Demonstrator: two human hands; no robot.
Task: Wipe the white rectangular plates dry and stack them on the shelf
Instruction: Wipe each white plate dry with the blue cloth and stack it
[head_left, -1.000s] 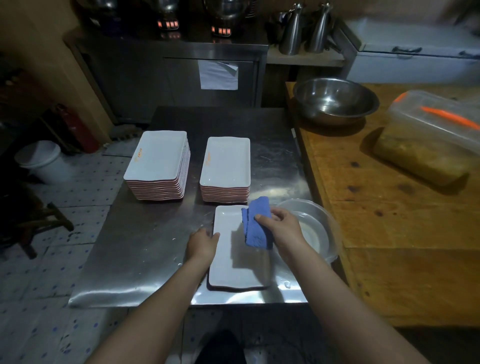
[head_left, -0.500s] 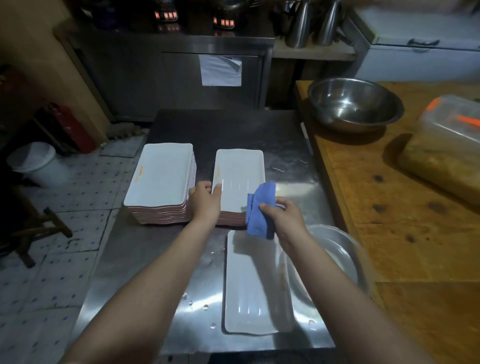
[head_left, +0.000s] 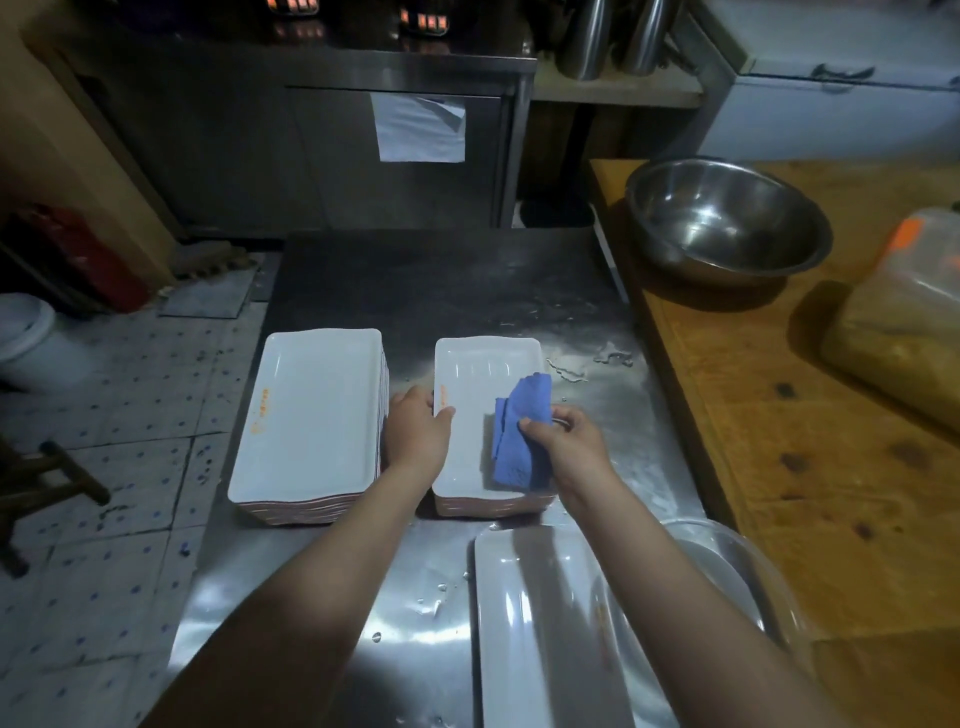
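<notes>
Two stacks of white rectangular plates stand on the steel table (head_left: 447, 291): a taller left stack (head_left: 311, 415) and a right stack (head_left: 472, 395). My left hand (head_left: 415, 431) grips the left edge of the right stack's top plate, thumb over the rim. My right hand (head_left: 566, 441) holds a blue cloth (head_left: 519, 436) against the right side of that same plate. Another single white plate (head_left: 545, 623) lies nearer me on the table, partly under my right forearm.
A clear round bowl (head_left: 737, 577) sits at the table's right edge by the single plate. On the wooden counter (head_left: 779, 467) to the right stand a steel bowl (head_left: 722, 228) and a plastic container (head_left: 904, 343). Water drops lie on the table.
Both hands moved from the near plate forward to the right stack. My left hand now grips its top plate's edge and the cloth rests on that plate.
</notes>
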